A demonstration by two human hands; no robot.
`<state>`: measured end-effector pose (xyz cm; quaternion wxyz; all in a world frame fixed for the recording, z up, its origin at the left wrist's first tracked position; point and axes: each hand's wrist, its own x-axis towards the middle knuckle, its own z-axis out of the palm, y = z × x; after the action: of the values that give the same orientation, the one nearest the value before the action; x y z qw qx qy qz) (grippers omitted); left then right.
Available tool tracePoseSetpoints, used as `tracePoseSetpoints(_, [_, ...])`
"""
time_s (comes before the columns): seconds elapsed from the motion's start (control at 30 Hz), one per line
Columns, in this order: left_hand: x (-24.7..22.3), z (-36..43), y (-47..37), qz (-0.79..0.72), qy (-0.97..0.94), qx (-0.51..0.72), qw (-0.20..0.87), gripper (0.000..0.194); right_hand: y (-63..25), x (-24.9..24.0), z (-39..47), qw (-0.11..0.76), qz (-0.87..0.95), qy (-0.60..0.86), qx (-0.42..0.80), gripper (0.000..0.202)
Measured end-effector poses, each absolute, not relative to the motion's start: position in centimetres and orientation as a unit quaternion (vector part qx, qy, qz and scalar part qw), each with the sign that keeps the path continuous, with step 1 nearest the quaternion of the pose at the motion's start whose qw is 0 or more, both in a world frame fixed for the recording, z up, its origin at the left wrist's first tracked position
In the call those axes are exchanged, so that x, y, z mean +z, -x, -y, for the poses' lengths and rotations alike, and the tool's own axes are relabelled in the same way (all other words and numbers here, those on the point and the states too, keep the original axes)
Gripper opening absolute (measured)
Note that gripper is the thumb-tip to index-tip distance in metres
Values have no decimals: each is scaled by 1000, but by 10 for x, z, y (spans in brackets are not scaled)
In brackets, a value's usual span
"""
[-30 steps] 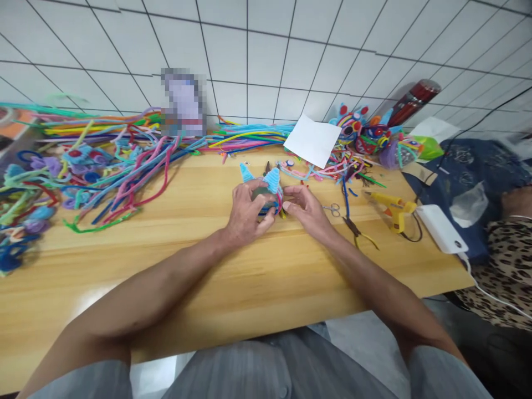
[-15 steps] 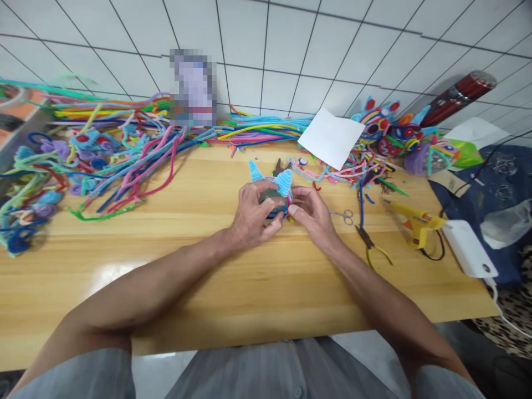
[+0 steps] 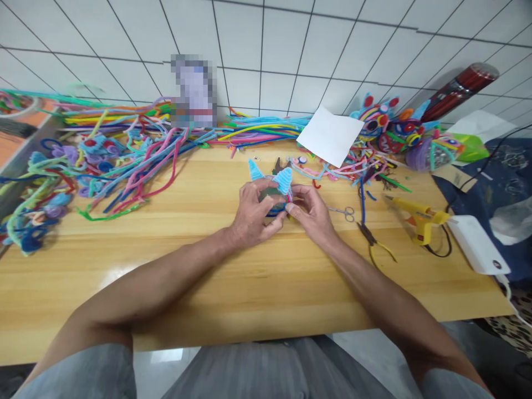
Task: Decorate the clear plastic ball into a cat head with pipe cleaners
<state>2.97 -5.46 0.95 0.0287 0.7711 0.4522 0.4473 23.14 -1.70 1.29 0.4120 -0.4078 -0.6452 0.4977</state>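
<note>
Frame centre: one blue-eared craft piece [image 3: 284, 182], I judge light, crushable, best gripped below its ears; left hand [image 3: 254, 215] curled round it, right hand [image 3: 315, 213] pinching its edge.

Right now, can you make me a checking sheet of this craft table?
Surface: pale wood-grain table, glossy.
In hand: small craft with two light-blue, fuzzy, pointed ears, partly hidden.
Clutter: multicoloured fuzzy stems heaped at left; yellow-handled pliers and yellow glue gun at right.
Hands: left hand grips the craft; right hand touches its right side.
Cables: white cable at a white rectangular device; black cord curving by the glue gun.
Surroundings: white tiled wall with dark lines; shiny red cylinder beside it.
</note>
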Motion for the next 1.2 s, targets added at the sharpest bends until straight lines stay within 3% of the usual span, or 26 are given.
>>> tracePoseSetpoints(0.33, [7,50,-17,-496,-616,601,116,30,-228,5,14,435,624,402,510,49])
tracePoseSetpoints(0.47, [0,38,-14,-557,-514,593,272,46,-228,3,12,440,628,406,497,51])
tracePoseSetpoints(0.63, [-2,30,-13,-455,-482,597,452,56,-230,0,11,433,642,415,478,48])
tracePoseSetpoints(1.0, [0,42,5,-402,-542,532,511,70,-230,3,16,434,636,417,483,53])
tracePoseSetpoints(1.2, [-6,43,3,-389,-548,529,518,66,-230,6,21,437,640,425,467,56])
